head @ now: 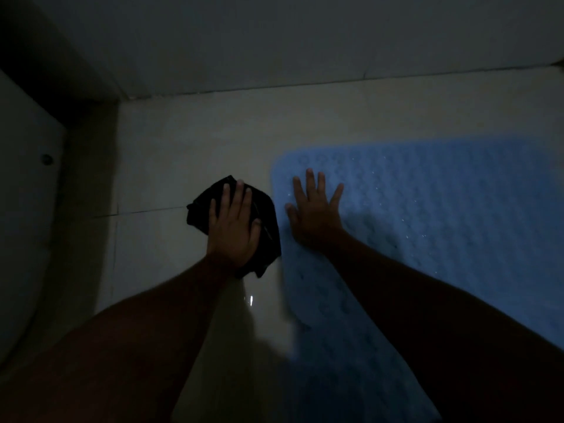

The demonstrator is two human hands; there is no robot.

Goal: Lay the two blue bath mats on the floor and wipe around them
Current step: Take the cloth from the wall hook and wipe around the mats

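Flat left hand presses a black cloth beside the blue mat, right hand open flat on it; one mat down, wiping underway.

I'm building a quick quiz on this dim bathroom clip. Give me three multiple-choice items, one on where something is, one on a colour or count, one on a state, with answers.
1. Where does the dark cloth lie?
A. On the mat
B. On the floor tiles left of the mat
C. On the wall

2. How many blue mats can be seen?
A. One
B. Two
C. Three

3. How is the right hand?
A. Clenched in a fist
B. Gripping the cloth
C. Flat, fingers spread

Answers:
1 B: the cloth sits under the left hand on the floor, just off the mat's edge.
2 A: only one blue mat shows in this view.
3 C: the right hand presses palm down on the mat near its left edge, fingers apart.
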